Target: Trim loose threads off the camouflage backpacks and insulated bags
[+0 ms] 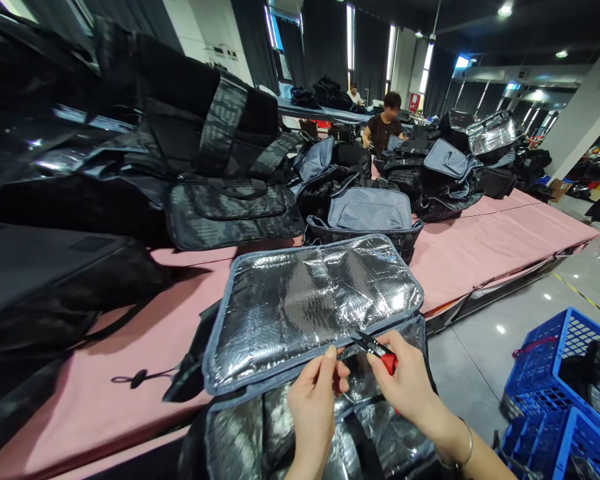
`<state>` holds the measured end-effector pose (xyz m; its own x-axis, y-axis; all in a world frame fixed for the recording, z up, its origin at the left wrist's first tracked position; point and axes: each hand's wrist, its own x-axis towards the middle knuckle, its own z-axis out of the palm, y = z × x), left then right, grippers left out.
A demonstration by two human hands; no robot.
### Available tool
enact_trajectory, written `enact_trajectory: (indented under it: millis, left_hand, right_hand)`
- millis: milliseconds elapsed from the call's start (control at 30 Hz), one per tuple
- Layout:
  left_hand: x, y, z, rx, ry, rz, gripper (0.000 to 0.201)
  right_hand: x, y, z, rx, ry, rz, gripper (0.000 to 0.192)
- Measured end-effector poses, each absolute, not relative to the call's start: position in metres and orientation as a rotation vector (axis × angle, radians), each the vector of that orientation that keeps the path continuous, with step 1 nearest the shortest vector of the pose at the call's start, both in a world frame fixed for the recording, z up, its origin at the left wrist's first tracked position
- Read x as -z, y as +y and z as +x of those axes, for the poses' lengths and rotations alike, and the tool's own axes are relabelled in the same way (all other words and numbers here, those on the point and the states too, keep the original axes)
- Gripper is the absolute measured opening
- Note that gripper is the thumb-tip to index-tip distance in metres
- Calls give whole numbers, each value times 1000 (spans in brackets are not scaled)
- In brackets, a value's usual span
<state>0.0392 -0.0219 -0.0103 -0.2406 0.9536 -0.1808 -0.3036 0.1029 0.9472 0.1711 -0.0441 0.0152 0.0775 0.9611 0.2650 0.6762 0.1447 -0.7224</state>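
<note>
Right hand grips red-handled snips, blades pointing left at lid edge; left hand pinches the edge just beside them; cooler bag lies directly below

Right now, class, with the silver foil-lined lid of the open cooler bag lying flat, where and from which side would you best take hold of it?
Probably grip the silver foil-lined lid by its grey piped near edge, coming from the front. That edge faces the hands and overhangs the bag; the far edge looks hinged. The right hand holds small red-handled snips there; the left hand pinches beside them.
</note>
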Motion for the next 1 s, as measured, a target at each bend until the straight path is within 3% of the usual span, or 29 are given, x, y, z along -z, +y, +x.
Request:
enact_trajectory:
  millis: [233,667,1000]
  left_hand:
    - [12,-21,38,-1411,1237,716,33]
    - [12,-22,40,-1407,1235,719,32]
    - [10,-23,40,-1415,1237,737,31]
  right_hand:
    - [3,-46,163,-532,-1546,-1514,13]
    - [5,-48,161,-353,-1674,-1539,15]
    - [-12,-49,169,-455,-1782,-1512,14]
